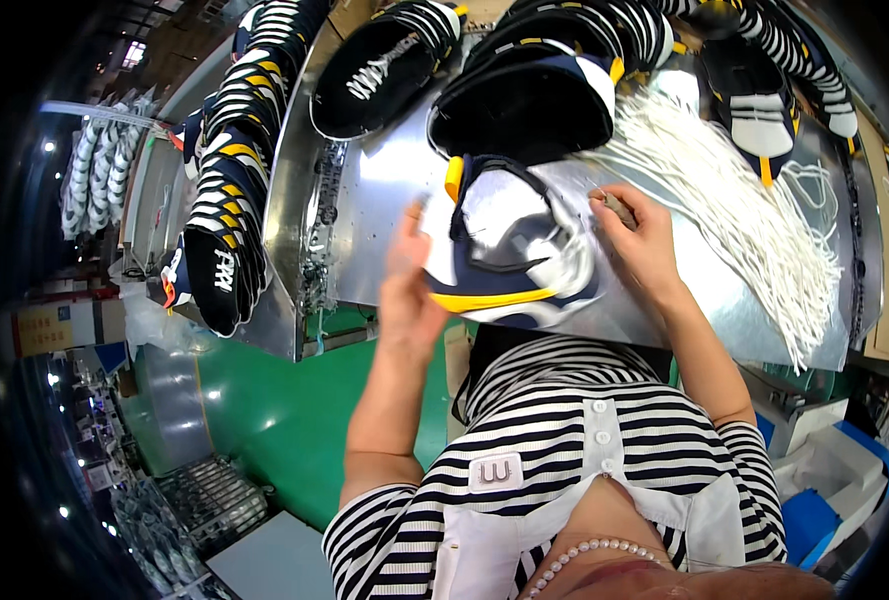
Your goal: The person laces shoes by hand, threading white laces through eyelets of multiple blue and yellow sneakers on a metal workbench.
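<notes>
My left hand (404, 285), blurred by motion, grips the left side of a shoe upper (509, 298) in navy, white and yellow. The upper has no sole, and metal shows through its opening. White lace strands (570, 262) gather at its right end, smeared by movement. Just right of the upper, my right hand (642, 238) is closed around a small brown-handled tool (619, 210) with a thin metal tip. That tip points up and left, apart from the upper; its exact shape is too small to tell.
A bundle of white shoelaces (729, 215) lies right on the metal tabletop (364, 235). More uppers (524, 105) stand along the far side, with another dark upper (389, 75) beside them. A long nested stack of uppers (234, 200) runs along the left. Blue-and-white boxes (824, 480) sit lower right.
</notes>
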Demonstrator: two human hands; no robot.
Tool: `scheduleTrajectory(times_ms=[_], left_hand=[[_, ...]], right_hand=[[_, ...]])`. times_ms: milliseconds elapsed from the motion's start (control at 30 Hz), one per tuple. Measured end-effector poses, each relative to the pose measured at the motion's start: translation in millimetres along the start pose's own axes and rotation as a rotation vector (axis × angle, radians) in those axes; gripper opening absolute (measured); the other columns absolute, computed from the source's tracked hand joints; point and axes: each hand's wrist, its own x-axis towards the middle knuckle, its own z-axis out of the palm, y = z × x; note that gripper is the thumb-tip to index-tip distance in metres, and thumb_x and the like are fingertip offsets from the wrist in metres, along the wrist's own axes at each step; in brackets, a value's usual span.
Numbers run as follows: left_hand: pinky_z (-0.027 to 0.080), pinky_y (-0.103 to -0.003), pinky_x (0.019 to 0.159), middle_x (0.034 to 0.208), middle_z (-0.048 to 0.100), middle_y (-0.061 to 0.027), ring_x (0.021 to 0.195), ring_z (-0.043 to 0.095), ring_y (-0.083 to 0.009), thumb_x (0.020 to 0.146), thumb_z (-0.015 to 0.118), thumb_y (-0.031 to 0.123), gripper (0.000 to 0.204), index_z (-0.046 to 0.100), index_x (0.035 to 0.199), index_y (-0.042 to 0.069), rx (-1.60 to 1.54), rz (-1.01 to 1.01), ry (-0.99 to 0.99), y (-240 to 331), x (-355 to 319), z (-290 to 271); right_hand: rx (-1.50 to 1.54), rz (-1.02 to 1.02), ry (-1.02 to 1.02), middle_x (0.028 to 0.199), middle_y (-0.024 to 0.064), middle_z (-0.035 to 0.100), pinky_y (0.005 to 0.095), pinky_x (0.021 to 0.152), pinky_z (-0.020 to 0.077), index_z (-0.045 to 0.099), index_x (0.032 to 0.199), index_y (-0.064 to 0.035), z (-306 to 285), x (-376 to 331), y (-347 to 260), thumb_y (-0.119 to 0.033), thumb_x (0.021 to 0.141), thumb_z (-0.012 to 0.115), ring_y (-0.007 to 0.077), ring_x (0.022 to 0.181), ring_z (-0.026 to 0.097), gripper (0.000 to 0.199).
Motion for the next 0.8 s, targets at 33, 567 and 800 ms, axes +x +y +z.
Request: scheduleTrajectory(times_ms=[33, 567, 800], left_hand=[[0.050, -0.036, 0.096, 0.126, 0.055, -0.0171, 0.109, 0.060, -0.0255, 0.084, 0.068, 0.012, 0.066, 0.035, 0.140, 0.005, 0.149, 0.165, -0.003, 21, 13, 10], [0.048, -0.046, 0.080, 0.109, 0.061, -0.0160, 0.095, 0.061, -0.0386, 0.088, 0.062, 0.011, 0.037, 0.052, 0.124, 0.009, 1.613, 1.046, 0.312, 4, 330, -39], [0.048, -0.036, 0.078, 0.107, 0.059, -0.0140, 0.090, 0.060, -0.0245, 0.086, 0.070, 0.018, 0.041, 0.055, 0.119, 0.000, 1.271, 0.689, 0.085, 6, 193, -50]], right_hand=[[-0.093, -0.081, 0.070, 0.080, 0.0121, 0.068, 0.0301, 0.066, 0.0487, 0.069, 0.096, -0.0045, -1, 6, 8, -0.013, 0.086, 0.067, 0.0229, 0.069, 0.064, 0.013], [-0.732, -0.308, -0.133, 0.085, 0.0094, 0.059, 0.0390, 0.062, 0.0482, 0.063, 0.088, -0.0073, -20, 34, 31, -0.012, 0.081, 0.069, 0.0322, 0.071, 0.061, 0.010], [0.455, 0.076, -0.632, 0.092, 0.0016, 0.066, 0.0228, 0.065, 0.0477, 0.063, 0.101, -0.0044, -10, -13, -30, -0.012, 0.092, 0.064, 0.0075, 0.078, 0.058, 0.011]])
